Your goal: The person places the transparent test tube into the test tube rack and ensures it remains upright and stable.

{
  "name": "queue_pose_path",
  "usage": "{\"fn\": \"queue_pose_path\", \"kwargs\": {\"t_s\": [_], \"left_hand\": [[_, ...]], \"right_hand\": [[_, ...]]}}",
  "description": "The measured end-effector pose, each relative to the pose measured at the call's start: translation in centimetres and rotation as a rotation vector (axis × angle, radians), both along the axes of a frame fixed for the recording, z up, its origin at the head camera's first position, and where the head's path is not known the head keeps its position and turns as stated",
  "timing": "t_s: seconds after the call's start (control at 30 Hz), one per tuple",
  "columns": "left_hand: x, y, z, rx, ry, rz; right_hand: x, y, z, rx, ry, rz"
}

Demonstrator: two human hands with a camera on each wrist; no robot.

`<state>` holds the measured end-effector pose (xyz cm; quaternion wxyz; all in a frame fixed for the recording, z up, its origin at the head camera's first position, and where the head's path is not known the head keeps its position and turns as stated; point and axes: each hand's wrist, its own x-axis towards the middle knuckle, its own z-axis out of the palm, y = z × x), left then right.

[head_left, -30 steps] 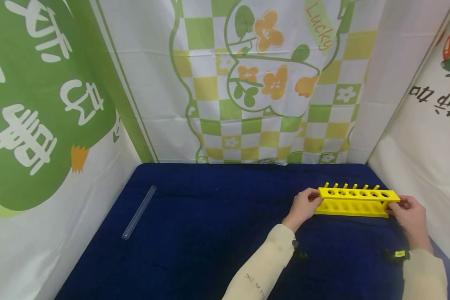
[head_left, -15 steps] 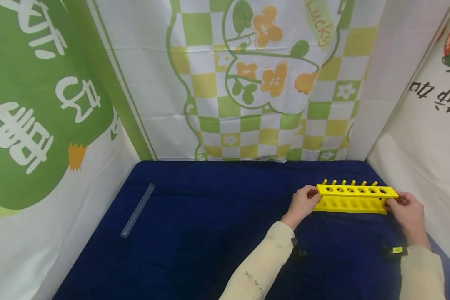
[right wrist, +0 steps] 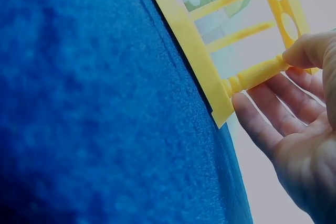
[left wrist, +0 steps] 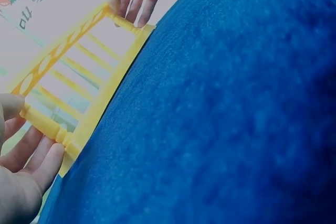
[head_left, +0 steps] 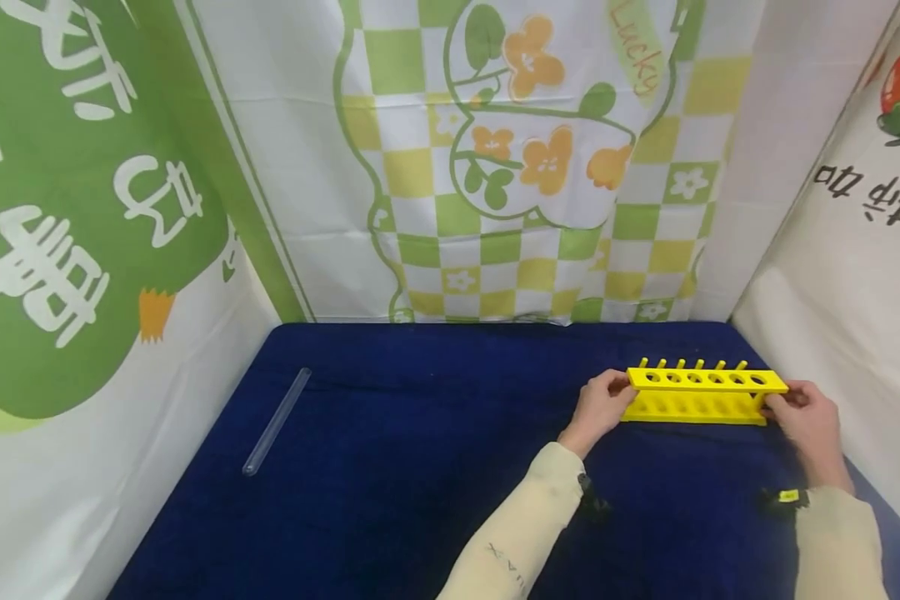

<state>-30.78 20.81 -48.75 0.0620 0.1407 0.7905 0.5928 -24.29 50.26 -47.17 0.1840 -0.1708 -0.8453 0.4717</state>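
Note:
A yellow test tube rack (head_left: 707, 380) stands upright at the right of the blue cloth, its base on or very near the surface. It has a row of holes along the top and a row of pegs behind. My left hand (head_left: 598, 408) holds its left end, the thumb and fingers about the end post in the left wrist view. At the opposite end, my right hand (head_left: 812, 427) grips the other post (right wrist: 260, 73) between thumb and fingers. A clear glass test tube (head_left: 277, 422) lies slantwise on the cloth, far to the left of both hands.
Dark blue cloth (head_left: 390, 483) covers the table. Printed curtains close it in: a green-and-white one (head_left: 60, 208) on the left, a checked one (head_left: 487, 208) behind, and a pale one (head_left: 855, 275) close to my right hand.
The rack and both hands have shifted slightly to the left together. Both hands keep their hold on its ends, and the glass test tube lies where it was.

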Motion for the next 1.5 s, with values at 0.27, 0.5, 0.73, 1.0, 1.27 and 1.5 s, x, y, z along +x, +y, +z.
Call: {"fn": "queue_pose_path", "kwargs": {"t_s": [0.27, 0.5, 0.73, 1.0, 1.27, 1.5], "left_hand": [[0.3, -1.0, 0.1, 0.008, -0.021, -0.004], [0.0, -1.7, 0.1, 0.013, -0.002, -0.005], [0.2, -2.2, -0.2, 0.01, -0.001, 0.004], [-0.2, -2.9, 0.2, 0.025, -0.031, 0.0], [-0.5, -3.6, 0.4, 0.029, -0.016, 0.012], [-0.6, -3.8, 0.2, 0.037, -0.015, 0.019]], "right_hand": [[-0.2, -0.6, 0.1, -0.02, 0.025, 0.045], [-0.7, -1.3, 0.3, 0.029, 0.018, 0.042], [-0.6, -1.7, -0.1, 0.053, -0.01, 0.048], [-0.8, -2.6, 0.2, 0.043, 0.006, 0.049], [-1.5, -2.9, 0.6, 0.093, 0.021, 0.067], [-1.4, -3.2, 0.6, 0.109, -0.024, 0.07]]}}
